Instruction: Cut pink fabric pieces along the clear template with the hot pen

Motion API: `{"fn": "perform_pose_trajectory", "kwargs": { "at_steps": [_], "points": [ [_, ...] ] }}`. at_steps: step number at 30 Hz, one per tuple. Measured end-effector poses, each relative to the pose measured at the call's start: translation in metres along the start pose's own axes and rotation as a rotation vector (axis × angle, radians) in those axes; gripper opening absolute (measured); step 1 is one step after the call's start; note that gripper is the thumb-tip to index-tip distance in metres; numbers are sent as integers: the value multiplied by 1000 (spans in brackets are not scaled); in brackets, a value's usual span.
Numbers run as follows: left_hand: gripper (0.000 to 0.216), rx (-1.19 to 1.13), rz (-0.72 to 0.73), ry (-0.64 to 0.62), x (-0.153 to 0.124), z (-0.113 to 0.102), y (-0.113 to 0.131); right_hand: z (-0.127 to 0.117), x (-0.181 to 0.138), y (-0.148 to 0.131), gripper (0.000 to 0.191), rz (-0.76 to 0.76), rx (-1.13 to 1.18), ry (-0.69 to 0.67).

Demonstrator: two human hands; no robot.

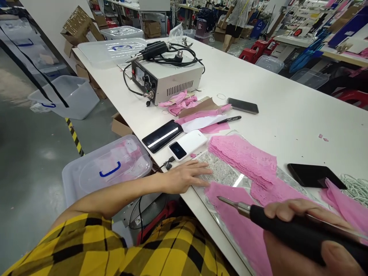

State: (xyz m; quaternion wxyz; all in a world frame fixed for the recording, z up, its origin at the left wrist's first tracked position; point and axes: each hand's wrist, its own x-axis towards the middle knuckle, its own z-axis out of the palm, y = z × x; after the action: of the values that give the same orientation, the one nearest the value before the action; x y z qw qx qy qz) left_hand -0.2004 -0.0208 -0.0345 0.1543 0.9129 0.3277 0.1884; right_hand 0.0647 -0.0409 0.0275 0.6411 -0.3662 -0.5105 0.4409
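My left hand (184,177) lies flat with fingers stretched out at the near table edge, its fingertips on the white lace under a glass sheet (227,174). My right hand (304,237) is wrapped round a black-handled hot cutting tool (276,224), whose metal tip points left over a pink lace piece (230,195). A stack of pink lace strips (244,155) lies just beyond the tip.
A white power bank (188,145) and black phones (162,135) (243,105) (314,175) lie on the white table (301,107). A grey control box (169,78) with a second tool stands further back. Lidded plastic bins (107,170) sit on the floor at left. A person stands far behind.
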Motion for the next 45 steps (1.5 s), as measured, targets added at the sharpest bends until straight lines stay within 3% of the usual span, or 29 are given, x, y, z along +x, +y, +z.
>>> {"fn": "perform_pose_trajectory", "kwargs": {
  "at_steps": [4,12,35,45],
  "points": [
    [59,-8,-6,6,0,0,0,25,8,8,22,-96,43,-12],
    [57,1,-2,35,-2,2,0,35,8,7,19,-83,24,-27],
    [52,40,67,47,-4,5,-2,40,3,8,13,-104,22,-66],
    [61,8,45,35,-5,4,-1,30,21,17,17,-195,-25,82]
  ]
}}
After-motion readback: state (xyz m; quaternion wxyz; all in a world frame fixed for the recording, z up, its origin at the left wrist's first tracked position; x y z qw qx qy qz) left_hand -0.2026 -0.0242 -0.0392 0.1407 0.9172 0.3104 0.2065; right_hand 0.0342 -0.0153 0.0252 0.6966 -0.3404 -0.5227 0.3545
